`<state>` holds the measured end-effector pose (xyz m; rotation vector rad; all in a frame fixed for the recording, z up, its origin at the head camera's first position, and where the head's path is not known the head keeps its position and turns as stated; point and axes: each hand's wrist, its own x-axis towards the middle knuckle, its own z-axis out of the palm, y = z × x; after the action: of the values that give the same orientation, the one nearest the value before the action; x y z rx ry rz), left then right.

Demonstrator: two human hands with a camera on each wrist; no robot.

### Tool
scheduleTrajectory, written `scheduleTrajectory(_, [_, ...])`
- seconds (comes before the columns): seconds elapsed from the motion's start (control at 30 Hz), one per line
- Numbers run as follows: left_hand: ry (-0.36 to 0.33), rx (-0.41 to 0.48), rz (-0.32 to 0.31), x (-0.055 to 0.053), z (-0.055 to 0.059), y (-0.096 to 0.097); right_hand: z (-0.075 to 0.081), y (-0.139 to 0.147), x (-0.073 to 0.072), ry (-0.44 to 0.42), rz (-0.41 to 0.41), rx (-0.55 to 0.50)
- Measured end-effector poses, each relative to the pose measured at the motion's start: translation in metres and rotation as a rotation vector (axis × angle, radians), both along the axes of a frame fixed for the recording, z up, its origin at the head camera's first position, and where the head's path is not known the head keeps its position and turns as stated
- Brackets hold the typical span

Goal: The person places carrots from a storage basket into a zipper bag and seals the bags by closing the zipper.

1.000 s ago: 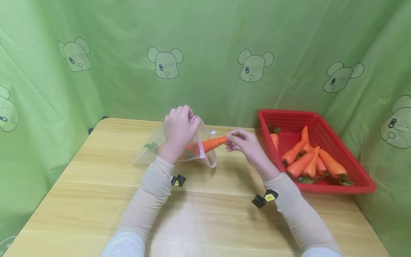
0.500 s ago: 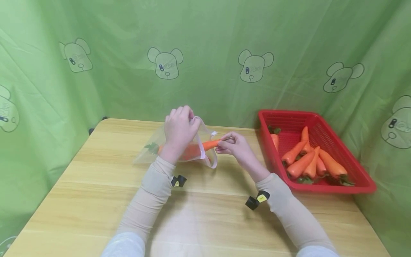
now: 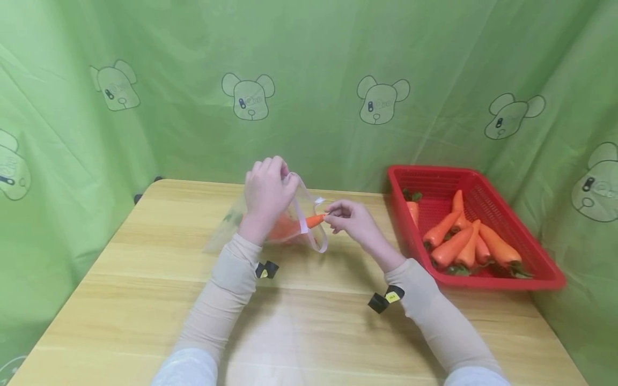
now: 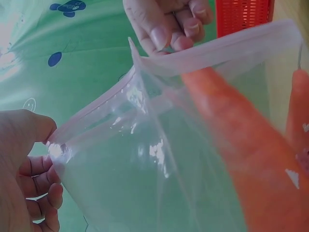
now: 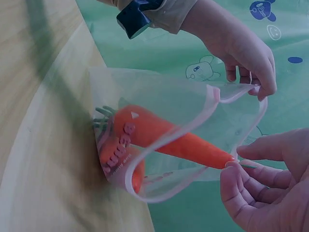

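Note:
My left hand (image 3: 269,187) pinches the upper rim of a clear plastic zip bag (image 5: 149,84) with a pale pink edge and pink lettering. The bag's mouth gapes to the right. With thumb and fingertips, my right hand (image 3: 354,221) pinches the thin tip of an orange carrot (image 5: 181,145). Most of this carrot lies inside the bag, green top inward, its tip sticking out past the mouth. Below it, another carrot (image 5: 111,147) lies at the bottom of the bag, partly behind the lettering. In the head view my left hand and wrist hide part of the bag.
A red plastic basket (image 3: 543,262) stands on the wooden table (image 3: 309,332) at the right. Several carrots (image 3: 451,246) lie in it, one apart at its left wall. A green curtain (image 3: 314,145) with mouse faces hangs behind the table and along both sides.
The right hand has moved left and slightly down, carrying the carrot deeper into the bag, so less of it sticks out. The left hand keeps its grip on the rim, nearly still.

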<state>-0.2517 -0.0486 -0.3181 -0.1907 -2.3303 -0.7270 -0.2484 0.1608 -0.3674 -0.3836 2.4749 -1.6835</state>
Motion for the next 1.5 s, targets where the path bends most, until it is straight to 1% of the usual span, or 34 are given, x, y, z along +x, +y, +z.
scheduleTrajectory(0.17, [0.008, -0.003, 0.001, -0.003, 0.007, -0.002, 0.007, 0.006, 0.0, 0.016, 0.005, 0.014])
scheduleTrajectory(0.27, [-0.008, -0.004, -0.007, -0.004, 0.012, -0.002, 0.009, 0.008, -0.001, 0.027, 0.011, 0.018])
scheduleTrajectory(0.4, [-0.042, -0.014, -0.014, -0.004, 0.016, 0.001, 0.01, 0.008, -0.003, 0.027, 0.0, 0.021])
scheduleTrajectory(0.5, [-0.065, -0.028, -0.018, -0.004, 0.018, 0.005, 0.011, 0.006, -0.004, 0.032, 0.002, 0.027])
scheduleTrajectory(0.57, [-0.078, -0.03, -0.02, -0.004, 0.019, 0.006, 0.012, 0.005, -0.004, 0.044, 0.017, 0.036])
scheduleTrajectory(0.7, [-0.084, -0.006, -0.003, -0.005, 0.02, 0.007, 0.016, 0.006, -0.003, 0.075, 0.036, 0.059])
scheduleTrajectory(0.8, [-0.086, 0.023, 0.009, -0.006, 0.021, 0.006, 0.02, 0.01, -0.002, 0.106, 0.023, 0.064])
scheduleTrajectory(0.9, [-0.097, 0.036, 0.014, -0.008, 0.023, 0.005, 0.026, 0.017, -0.002, 0.134, -0.012, 0.083])
scheduleTrajectory(1.0, [-0.113, 0.045, 0.016, -0.01, 0.025, 0.005, 0.035, 0.024, -0.002, 0.15, -0.048, 0.103])
scheduleTrajectory(1.17, [-0.146, 0.044, 0.028, -0.011, 0.029, 0.005, 0.049, 0.042, -0.002, 0.16, -0.113, 0.113])
scheduleTrajectory(1.37, [-0.168, 0.047, 0.036, -0.016, 0.034, 0.003, 0.065, 0.077, -0.009, 0.194, -0.205, 0.107])
scheduleTrajectory(1.5, [-0.183, 0.039, 0.046, -0.02, 0.036, 0.001, 0.074, 0.103, -0.019, 0.167, -0.277, 0.11])
